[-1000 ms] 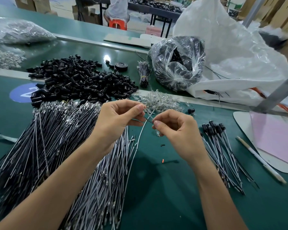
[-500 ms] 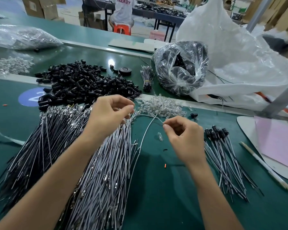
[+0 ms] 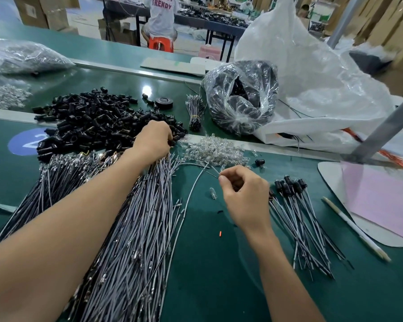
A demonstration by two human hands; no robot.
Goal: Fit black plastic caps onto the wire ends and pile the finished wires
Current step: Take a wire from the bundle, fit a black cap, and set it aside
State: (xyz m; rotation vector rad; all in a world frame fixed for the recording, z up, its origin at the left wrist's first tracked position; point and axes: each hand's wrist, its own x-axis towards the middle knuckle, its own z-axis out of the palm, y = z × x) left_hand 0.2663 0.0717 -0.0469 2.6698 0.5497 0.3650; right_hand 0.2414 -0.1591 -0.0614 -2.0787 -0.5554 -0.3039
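On the green surface [image 3: 219,275], our left grip [image 3: 153,140] curls round a small black plastic cap [image 3: 172,142] at the edge of the cap heap [image 3: 91,122], while our right grip [image 3: 243,196] pinches a thin, floppy grey wire [image 3: 191,191] just behind its tip, where we judge it stiff enough to push.
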